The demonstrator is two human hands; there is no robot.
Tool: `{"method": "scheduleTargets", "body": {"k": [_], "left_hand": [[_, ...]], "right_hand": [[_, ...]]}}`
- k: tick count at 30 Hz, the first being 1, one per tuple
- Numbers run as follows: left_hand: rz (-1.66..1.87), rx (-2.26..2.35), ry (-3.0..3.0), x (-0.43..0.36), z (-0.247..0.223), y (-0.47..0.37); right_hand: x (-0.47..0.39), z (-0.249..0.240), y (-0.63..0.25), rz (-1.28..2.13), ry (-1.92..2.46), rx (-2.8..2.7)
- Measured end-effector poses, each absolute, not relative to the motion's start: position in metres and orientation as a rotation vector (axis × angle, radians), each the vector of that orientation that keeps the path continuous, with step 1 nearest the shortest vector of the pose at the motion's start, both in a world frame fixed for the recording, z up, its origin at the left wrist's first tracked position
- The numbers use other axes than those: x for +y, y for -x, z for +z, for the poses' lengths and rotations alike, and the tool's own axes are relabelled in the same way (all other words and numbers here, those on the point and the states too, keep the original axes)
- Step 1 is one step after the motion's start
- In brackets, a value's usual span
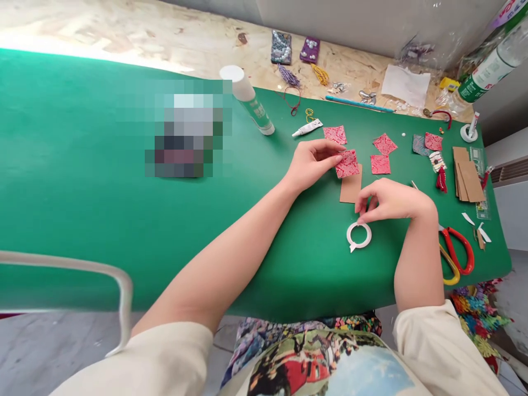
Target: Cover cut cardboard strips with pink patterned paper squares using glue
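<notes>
My left hand (315, 160) pinches the left edge of a red patterned fabric square (348, 164). That square overlaps the top of a brown card rectangle (350, 191) on the green table. My right hand (388, 199) is bent at the wrist, its thumb and fingers closed at the top rim of a narrow white roll of tape (348, 235). A short end sticks out from the roll's lower left. Another red square (335, 134) lies just behind my left hand. Two more, a tilted one (385, 144) and a straight one (380, 164), lie further right.
Scissors (462, 250) with red and yellow handles lie by my right forearm. Brown card strips (466, 176) are at the right. A glue stick (249, 102), a small white tube (307, 128) and a blue pencil (358, 104) lie toward the back. A blurred object (185, 137) is at left.
</notes>
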State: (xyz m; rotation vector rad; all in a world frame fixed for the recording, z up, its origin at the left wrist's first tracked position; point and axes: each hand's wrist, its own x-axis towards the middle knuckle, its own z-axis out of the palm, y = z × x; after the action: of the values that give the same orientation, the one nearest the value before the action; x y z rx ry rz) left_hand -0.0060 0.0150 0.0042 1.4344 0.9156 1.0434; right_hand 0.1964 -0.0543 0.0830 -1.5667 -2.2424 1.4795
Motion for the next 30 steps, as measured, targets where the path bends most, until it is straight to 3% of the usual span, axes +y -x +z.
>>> {"method": "scheduleTargets", "body": {"k": [4,6,12,15,20,30], "left_hand": [[0.999,0.894,-1.448,0.012,0.006,0.009],[0.964,0.881,-1.463,0.012,0.006,0.008],[0.986,0.921,-1.627,0.004,0.007,0.007],[1.068,1.105,-2.026,-0.011,0.008,0.015],[1.096,0.636,-2.707,-0.033,0.005,0.029],[1.072,0.339,-2.955,-0.043,0.011,0.033]], "right_hand": [[-0.049,0.077,-0.188,0.967,1.685,-1.709],[-0.045,0.07,-0.183,0.872,1.646,-1.563],[-0.037,0.052,-0.182,1.057,1.595,-1.541],[-0.034,0.048,-0.188,1.06,1.717,-1.487],[-0.033,0.047,-0.189,1.067,1.798,-1.435],[-0.037,0.052,-0.182,1.092,1.909,-1.414]]}}
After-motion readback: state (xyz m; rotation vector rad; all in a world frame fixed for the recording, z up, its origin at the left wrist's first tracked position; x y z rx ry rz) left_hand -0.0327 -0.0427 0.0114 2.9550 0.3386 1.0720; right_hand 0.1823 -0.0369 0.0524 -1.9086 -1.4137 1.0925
